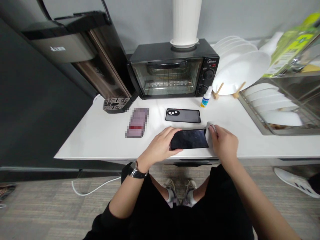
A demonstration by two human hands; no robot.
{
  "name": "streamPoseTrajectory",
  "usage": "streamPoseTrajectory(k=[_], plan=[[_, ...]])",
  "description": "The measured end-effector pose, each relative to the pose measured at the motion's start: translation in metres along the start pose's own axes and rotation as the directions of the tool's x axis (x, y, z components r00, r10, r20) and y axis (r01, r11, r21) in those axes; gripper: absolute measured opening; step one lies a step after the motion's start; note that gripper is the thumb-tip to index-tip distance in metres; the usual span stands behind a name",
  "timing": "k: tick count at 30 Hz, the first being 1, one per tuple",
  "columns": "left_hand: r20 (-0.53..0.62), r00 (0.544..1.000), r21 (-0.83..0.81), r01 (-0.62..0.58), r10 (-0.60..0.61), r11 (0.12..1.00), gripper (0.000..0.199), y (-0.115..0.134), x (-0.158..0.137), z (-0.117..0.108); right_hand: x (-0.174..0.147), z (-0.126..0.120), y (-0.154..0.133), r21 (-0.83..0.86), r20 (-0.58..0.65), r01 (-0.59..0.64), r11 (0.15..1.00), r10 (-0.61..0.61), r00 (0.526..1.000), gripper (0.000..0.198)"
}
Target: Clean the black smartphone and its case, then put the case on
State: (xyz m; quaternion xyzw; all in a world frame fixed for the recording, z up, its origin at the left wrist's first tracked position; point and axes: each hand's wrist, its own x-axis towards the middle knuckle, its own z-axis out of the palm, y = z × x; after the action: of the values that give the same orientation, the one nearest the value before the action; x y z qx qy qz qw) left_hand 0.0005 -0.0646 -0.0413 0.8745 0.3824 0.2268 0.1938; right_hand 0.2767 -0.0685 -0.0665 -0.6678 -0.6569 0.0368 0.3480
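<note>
A black smartphone [190,139] lies screen up near the counter's front edge. My left hand [163,144] grips its left end, thumb and fingers on opposite long sides. In my right hand [225,141] is a pale cleaning cloth [209,136], pinched and pressed against the phone's right end. Just behind the phone rests a dark translucent phone case [183,115] with camera cutouts at its left. A small spray bottle [206,97] with a blue and yellow label stands upright by the oven. Left of the case is a pinkish, pixelated flat item [137,122].
A black toaster oven [172,73] stands at the back with a white pot [186,23] on top. A drinks dispenser [82,56] is on the left. To the right are racked white plates [241,71] and a sink [265,128] holding dishes. Another person's shoe [295,181] shows at right.
</note>
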Motion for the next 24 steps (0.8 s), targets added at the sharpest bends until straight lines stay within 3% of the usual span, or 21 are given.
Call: streamPoseTrajectory(k=[2,5,7,11,13,15,18,24], plan=[[0.014,1.0,0.019,0.006,-0.006,1.0,0.065,-0.001,0.001,0.0,-0.003,0.001,0.0,-0.098,-0.088,0.139,0.985,-0.148,0.985,0.038],[0.012,1.0,0.019,0.0,-0.001,1.0,0.067,-0.004,0.001,0.0,-0.006,0.0,0.002,-0.176,-0.239,0.303,0.937,-0.339,0.91,0.023],[0.003,1.0,0.002,0.004,-0.004,1.0,0.069,-0.005,0.001,0.0,-0.007,-0.004,0.006,-0.153,-0.312,0.319,0.935,-0.352,0.883,0.021],[0.01,1.0,-0.004,0.016,-0.016,1.0,0.07,-0.005,0.001,-0.001,-0.006,-0.017,0.012,-0.056,-0.353,0.227,0.972,-0.232,0.906,0.029],[0.025,0.999,-0.002,0.02,-0.02,1.0,0.07,-0.005,0.001,-0.002,-0.007,-0.019,0.009,-0.005,-0.292,0.17,0.986,-0.164,0.942,0.029],[0.032,0.999,-0.002,0.021,-0.021,1.0,0.07,-0.006,0.002,-0.003,-0.011,-0.015,0.001,0.051,-0.133,0.139,0.989,-0.131,0.982,0.033],[0.027,1.0,-0.004,0.015,-0.015,1.0,0.072,-0.008,0.002,-0.002,-0.02,-0.002,-0.011,0.06,0.093,0.105,0.993,-0.11,0.99,0.044],[0.033,0.999,-0.01,0.025,-0.025,1.0,0.076,-0.012,0.002,0.002,-0.03,0.001,-0.011,0.099,0.147,0.201,0.975,-0.214,0.966,0.05]])
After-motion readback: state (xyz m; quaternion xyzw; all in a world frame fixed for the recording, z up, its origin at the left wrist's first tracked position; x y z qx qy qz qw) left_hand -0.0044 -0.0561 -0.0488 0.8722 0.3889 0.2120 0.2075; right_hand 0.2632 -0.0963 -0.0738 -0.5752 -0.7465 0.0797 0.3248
